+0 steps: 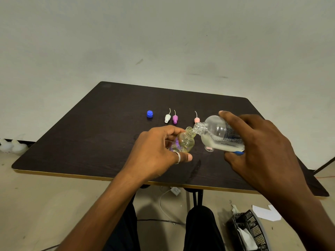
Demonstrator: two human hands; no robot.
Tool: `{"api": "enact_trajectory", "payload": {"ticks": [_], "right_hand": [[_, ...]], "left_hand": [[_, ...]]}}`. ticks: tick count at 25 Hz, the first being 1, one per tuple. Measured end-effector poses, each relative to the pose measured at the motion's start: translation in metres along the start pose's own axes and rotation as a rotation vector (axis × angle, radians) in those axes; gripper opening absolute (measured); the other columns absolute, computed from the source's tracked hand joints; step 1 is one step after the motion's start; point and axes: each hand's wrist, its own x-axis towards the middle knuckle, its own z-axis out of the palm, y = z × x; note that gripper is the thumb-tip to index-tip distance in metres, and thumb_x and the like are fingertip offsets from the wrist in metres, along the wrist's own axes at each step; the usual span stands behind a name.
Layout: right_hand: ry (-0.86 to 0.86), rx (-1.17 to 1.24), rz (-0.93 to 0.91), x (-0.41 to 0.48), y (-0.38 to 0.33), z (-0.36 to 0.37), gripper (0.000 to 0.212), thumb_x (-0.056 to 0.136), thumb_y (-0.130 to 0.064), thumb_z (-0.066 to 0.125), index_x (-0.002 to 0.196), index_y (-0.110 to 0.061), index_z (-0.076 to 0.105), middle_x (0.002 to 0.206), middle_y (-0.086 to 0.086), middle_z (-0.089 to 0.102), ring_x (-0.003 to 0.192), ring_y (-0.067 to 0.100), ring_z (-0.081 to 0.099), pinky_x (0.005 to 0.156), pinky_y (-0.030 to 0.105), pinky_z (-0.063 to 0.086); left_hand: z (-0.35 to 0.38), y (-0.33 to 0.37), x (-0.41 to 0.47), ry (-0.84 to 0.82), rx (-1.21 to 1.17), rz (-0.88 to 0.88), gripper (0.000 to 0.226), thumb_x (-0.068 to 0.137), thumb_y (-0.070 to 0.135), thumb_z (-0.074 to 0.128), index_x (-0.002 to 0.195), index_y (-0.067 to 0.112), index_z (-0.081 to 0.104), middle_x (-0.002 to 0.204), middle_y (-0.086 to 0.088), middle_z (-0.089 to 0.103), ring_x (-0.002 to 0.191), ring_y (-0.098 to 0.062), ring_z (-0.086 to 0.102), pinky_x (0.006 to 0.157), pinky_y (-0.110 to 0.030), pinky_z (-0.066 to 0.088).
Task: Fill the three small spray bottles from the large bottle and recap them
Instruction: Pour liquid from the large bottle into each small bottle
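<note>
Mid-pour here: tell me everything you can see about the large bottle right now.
The large bottle is clear plastic with a printed label, uncapped, its threaded neck bare. The right hand grips its body and tips it nearly flat above the table, neck toward the left. Its mouth meets the open mouth of the small bottle held tilted in the left hand. Pale liquid pools along its lower side. A blue cap lies apart on the table.

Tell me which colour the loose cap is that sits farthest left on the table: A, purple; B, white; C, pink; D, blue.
D: the blue cap sits alone at the left end of the row, with the white spray top, the purple spray top and the pink spray top to its right.
</note>
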Motion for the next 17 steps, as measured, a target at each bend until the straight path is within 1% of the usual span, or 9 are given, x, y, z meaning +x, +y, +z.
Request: {"api": "enact_trajectory", "payload": {"ticks": [3,8,17], "right_hand": [[0.007,-0.003,-0.001,-0.0003,0.0005,0.0001,0.089,0.063,-0.027,0.085,0.142,-0.027,0.044,0.119,0.006,0.060,0.103,0.028,0.056,0.073,0.028,0.040],[0.003,-0.008,0.001,0.0001,0.0002,-0.0007,0.089,0.064,-0.028,0.084,0.143,-0.029,0.043,0.120,0.005,0.059,0.104,0.027,0.055,0.072,0.026,0.036],[-0.003,-0.003,0.003,-0.0003,0.0000,-0.0002,0.090,0.063,-0.028,0.085,0.143,-0.028,0.043,0.120,0.005,0.059,0.104,0.027,0.056,0.074,0.028,0.043]], "left_hand": [[0.0001,0.0005,-0.0003,-0.001,-0.004,0.003,0.053,0.064,0.035,0.090,0.111,0.041,0.067,0.099,0.021,0.072,0.092,0.005,0.067,0.088,-0.027,0.058],[-0.0005,0.0006,-0.0001,-0.010,-0.007,0.001,0.053,0.064,0.035,0.090,0.111,0.042,0.067,0.100,0.022,0.072,0.093,0.005,0.067,0.089,-0.026,0.057],[-0.0003,0.0006,0.0002,-0.013,0.002,0.007,0.053,0.065,0.035,0.090,0.112,0.042,0.066,0.098,0.023,0.070,0.092,0.007,0.066,0.084,-0.018,0.055]]}}
